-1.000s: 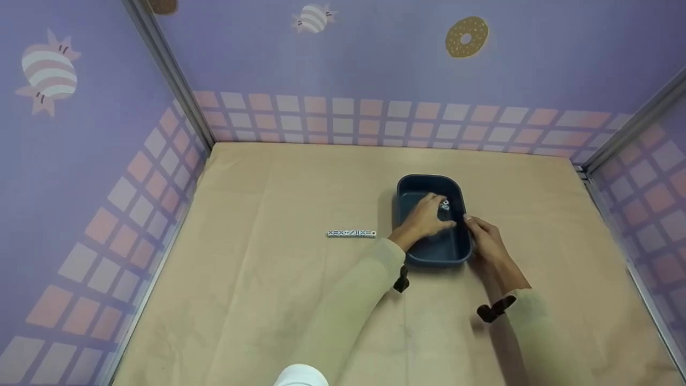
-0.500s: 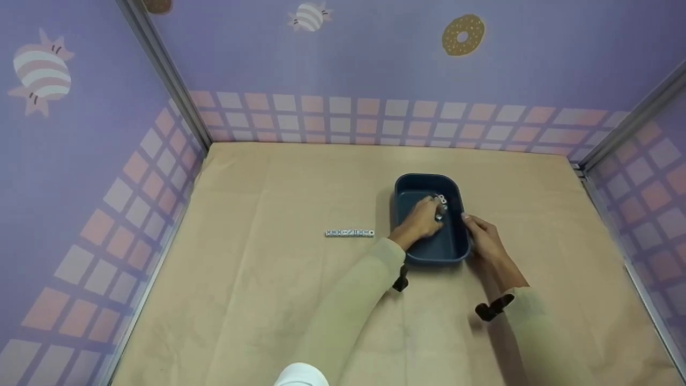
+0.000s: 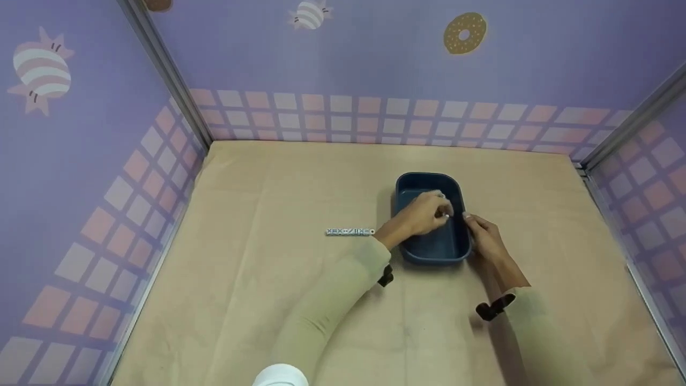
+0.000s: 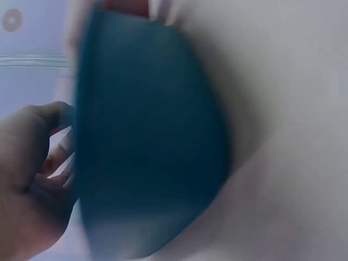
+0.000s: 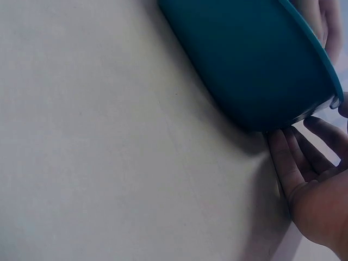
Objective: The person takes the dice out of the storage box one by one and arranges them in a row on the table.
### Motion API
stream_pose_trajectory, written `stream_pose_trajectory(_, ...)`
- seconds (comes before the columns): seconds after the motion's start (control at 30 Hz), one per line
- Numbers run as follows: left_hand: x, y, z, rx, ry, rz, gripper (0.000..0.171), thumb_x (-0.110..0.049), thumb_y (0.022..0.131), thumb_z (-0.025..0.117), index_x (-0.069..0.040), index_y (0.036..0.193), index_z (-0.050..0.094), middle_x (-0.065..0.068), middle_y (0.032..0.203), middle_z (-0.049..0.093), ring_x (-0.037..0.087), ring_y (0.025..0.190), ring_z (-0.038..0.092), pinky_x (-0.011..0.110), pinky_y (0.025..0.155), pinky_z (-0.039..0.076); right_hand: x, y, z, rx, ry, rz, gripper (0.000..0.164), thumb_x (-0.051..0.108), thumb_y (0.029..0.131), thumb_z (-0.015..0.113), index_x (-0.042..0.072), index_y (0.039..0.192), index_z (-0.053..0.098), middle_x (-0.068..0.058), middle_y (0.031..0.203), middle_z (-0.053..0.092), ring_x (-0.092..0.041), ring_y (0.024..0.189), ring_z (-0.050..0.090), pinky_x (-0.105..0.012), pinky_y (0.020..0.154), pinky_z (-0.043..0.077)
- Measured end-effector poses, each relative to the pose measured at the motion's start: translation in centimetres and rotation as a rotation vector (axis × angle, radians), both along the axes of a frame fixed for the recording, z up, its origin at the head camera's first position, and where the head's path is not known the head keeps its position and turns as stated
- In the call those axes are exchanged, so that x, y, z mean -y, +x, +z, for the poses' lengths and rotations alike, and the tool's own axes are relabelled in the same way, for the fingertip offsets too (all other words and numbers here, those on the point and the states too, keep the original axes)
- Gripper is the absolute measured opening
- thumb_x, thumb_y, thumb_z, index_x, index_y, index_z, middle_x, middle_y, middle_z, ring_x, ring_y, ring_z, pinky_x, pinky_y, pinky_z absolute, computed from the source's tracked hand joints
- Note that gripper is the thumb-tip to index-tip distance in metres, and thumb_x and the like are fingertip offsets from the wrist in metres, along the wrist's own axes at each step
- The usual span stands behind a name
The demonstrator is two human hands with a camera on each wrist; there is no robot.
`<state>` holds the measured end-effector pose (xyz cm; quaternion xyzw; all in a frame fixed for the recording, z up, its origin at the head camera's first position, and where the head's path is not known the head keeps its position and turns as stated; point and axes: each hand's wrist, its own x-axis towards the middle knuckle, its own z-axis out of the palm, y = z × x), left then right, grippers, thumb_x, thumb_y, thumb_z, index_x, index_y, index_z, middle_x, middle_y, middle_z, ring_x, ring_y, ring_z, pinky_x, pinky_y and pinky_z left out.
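A dark blue rectangular tub [image 3: 433, 261] stands on the table, and my left hand [image 3: 422, 212] reaches over its left rim. Its fingers are curled, with a small white die [image 3: 446, 215] showing at the fingertips, above the tub floor. My right hand [image 3: 486, 239] holds the tub's right side, thumb at the rim. In the right wrist view, the fingers [image 5: 287, 160] lie against the lower outer wall. The tub [image 4: 147, 125] hides the left fingertips in the left wrist view. Left of the tub lies a straight row of white dice [image 3: 348, 232] with dark pips.
Beige paper [image 3: 278, 198] covers the table. Patterned purple walls [image 3: 343, 59] enclose it at the back and both sides, with grey metal posts [image 3: 166, 75] in the corners. A white round thing [image 3: 280, 375] shows at the bottom edge.
My left hand dipped among the dice in the tub, closed its fingers, then rose slightly with a die at the fingertips. The left forearm shifted left; my right hand and the tub stayed put.
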<state>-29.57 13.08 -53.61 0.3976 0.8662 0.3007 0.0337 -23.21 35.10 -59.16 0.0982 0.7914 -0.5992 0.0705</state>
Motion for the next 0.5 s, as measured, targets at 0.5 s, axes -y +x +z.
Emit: stream_pose_trajectory(0.5, 16.8, -1.4, 0.5, 0.076, 0.091, 0.101, 0.014, -0.014, 0.107, 0.066, -0.005, 0.112, 0.075, 0.007, 0.107, 0.065, 0.018, 0.098, 0.066, 0.029, 0.087, 0.058, 0.8, 0.1, 1.6, 0.092, -0.113, -0.027, 0.068, 0.042, 0.112, 0.051, -0.001, 0.163, 0.035, -0.022, 0.166, 0.037, -0.034, 0.155, 0.033, -0.045, 0.129, 0.022)
